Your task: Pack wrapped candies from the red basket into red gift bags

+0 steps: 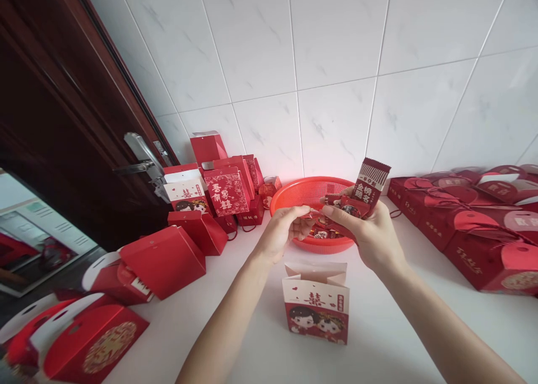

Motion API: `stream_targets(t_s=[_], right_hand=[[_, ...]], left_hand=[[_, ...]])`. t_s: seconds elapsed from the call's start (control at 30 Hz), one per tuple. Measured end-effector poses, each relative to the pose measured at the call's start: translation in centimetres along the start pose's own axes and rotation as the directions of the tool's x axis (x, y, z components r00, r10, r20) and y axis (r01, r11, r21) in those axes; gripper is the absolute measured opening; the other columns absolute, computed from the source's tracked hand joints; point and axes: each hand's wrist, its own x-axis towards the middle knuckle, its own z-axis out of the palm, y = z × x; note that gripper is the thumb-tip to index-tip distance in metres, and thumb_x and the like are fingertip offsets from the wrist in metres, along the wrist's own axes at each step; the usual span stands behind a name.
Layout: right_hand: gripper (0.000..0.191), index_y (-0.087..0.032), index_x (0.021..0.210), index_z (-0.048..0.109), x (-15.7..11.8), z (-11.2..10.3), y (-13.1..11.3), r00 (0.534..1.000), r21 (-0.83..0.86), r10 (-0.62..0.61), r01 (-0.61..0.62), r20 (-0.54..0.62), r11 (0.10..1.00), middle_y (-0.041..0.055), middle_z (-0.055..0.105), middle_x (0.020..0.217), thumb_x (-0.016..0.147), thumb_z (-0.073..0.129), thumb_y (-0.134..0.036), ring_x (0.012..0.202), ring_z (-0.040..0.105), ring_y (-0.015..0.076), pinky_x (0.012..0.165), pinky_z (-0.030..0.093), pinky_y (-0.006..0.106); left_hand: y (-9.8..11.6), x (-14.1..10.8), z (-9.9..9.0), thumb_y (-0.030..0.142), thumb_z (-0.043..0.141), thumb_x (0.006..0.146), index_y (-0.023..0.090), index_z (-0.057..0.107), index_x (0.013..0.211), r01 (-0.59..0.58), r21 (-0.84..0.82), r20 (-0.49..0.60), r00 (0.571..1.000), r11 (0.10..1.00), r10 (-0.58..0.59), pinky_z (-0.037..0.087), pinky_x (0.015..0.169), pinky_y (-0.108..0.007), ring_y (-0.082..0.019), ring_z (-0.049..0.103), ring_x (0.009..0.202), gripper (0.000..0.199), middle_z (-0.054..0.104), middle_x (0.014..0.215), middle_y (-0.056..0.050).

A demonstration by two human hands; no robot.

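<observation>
In the head view, my right hand [380,235] is closed around several wrapped snacks above the basket. One is a long dark-red snack packet [370,186] with white lettering, which sticks up past the fingers. My left hand [279,230] meets it from the left, thumb and forefinger pinched on a small reddish thing I cannot make out. Beneath both hands stands a red plastic basket [290,192] with more wrapped sweets [321,234] in it. Closer to me, a red and white paper gift box [317,314] with a cartoon couple stands upright, its top open.
Red gift boxes [166,260] crowd the left side of the white table [235,328], with more boxes [218,190] standing behind. Rows of tied red boxes [466,221] fill the right. A tiled wall [336,47] and a dark door [63,92] rise behind.
</observation>
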Motion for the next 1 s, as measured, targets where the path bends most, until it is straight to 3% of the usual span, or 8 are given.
stream_targets(t_s=[0.17, 0.33, 0.47, 0.6, 0.7, 0.8, 1.0], right_hand=[[0.026, -0.021, 0.082, 0.068, 0.0, 0.1, 0.0, 0.994, -0.012, -0.041, 0.043, 0.104, 0.999, 0.0054, 0.075, 0.084, 0.069, 0.086, -0.036, 0.077, 0.071, 0.0237, 0.071, 0.060, 0.038], [0.027, -0.023, 0.080, 0.064, 0.0, 0.1, 0.0, 0.999, -0.028, -0.047, 0.047, 0.011, 0.998, 0.0029, 0.072, 0.076, 0.069, 0.085, -0.035, 0.068, 0.067, 0.0213, 0.064, 0.058, 0.036], [0.032, -0.023, 0.080, 0.062, 0.0, 0.1, 0.0, 0.996, 0.052, 0.015, -0.010, -0.092, 0.999, 0.0018, 0.072, 0.076, 0.063, 0.087, -0.032, 0.067, 0.069, 0.0213, 0.063, 0.060, 0.036], [0.032, -0.022, 0.078, 0.063, -0.1, 0.1, -0.6, 0.990, 0.119, 0.100, -0.089, -0.094, 0.989, 0.0031, 0.073, 0.077, 0.060, 0.089, -0.031, 0.069, 0.071, 0.0229, 0.065, 0.063, 0.038], [0.028, -0.021, 0.075, 0.067, -0.1, 0.1, -1.1, 0.989, 0.134, 0.130, -0.121, -0.063, 0.984, 0.0049, 0.074, 0.078, 0.061, 0.089, -0.031, 0.071, 0.072, 0.0241, 0.067, 0.064, 0.038], [0.026, -0.021, 0.073, 0.070, -0.1, 0.0, -1.3, 0.989, 0.158, 0.146, -0.138, -0.040, 0.978, 0.0050, 0.075, 0.077, 0.059, 0.090, -0.029, 0.071, 0.073, 0.0241, 0.066, 0.065, 0.037], [0.024, -0.021, 0.070, 0.070, -0.1, -0.3, -1.5, 0.987, 0.195, 0.158, -0.156, 0.006, 0.968, 0.0015, 0.075, 0.073, 0.058, 0.091, -0.025, 0.066, 0.073, 0.0215, 0.062, 0.064, 0.032]], left_hand=[[0.1, 0.0, 0.2, 0.043, 0.069, 0.074, 0.017, 0.065, 0.062, 0.029, -0.043, 0.013, 1.000, 0.999, -0.029, 0.037, 0.049, -0.023, -0.010, 0.051, 0.051, 0.029, 0.064, 0.062, -0.003], [0.1, -0.3, 0.2, 0.057, 0.064, 0.082, 0.016, 0.070, 0.067, 0.052, 0.057, 0.136, 0.989, 0.997, -0.059, 0.044, 0.051, -0.026, -0.013, 0.057, 0.052, 0.044, 0.068, 0.066, -0.006], [0.1, -0.7, 0.1, 0.063, 0.061, 0.086, 0.017, 0.077, 0.088, -0.185, 0.103, 0.080, 0.981, 0.977, 0.177, 0.055, 0.071, -0.031, -0.021, 0.070, 0.077, 0.049, 0.075, 0.081, -0.008], [0.6, -1.4, 0.6, 0.044, 0.083, 0.075, 0.017, 0.078, 0.104, -0.305, 0.268, 0.033, 0.951, 0.914, 0.307, 0.056, 0.082, -0.032, -0.023, 0.071, 0.092, 0.040, 0.077, 0.097, -0.008], [0.8, -1.8, 1.0, 0.040, 0.079, 0.081, 0.015, 0.078, 0.099, -0.329, 0.274, 0.066, 0.944, 0.903, 0.324, 0.056, 0.083, -0.032, -0.023, 0.071, 0.093, 0.031, 0.078, 0.096, -0.008], [1.0, -1.9, 1.1, 0.041, 0.078, 0.083, 0.015, 0.077, 0.086, -0.326, 0.259, 0.077, 0.945, 0.909, 0.317, 0.055, 0.075, -0.029, -0.019, 0.068, 0.081, 0.026, 0.075, 0.084, -0.005], [1.1, -1.9, 0.8, 0.044, 0.078, 0.082, 0.016, 0.064, 0.064, -0.350, 0.296, 0.055, 0.935, 0.889, 0.350, 0.043, 0.057, -0.025, -0.012, 0.051, 0.061, 0.037, 0.055, 0.062, 0.001]])
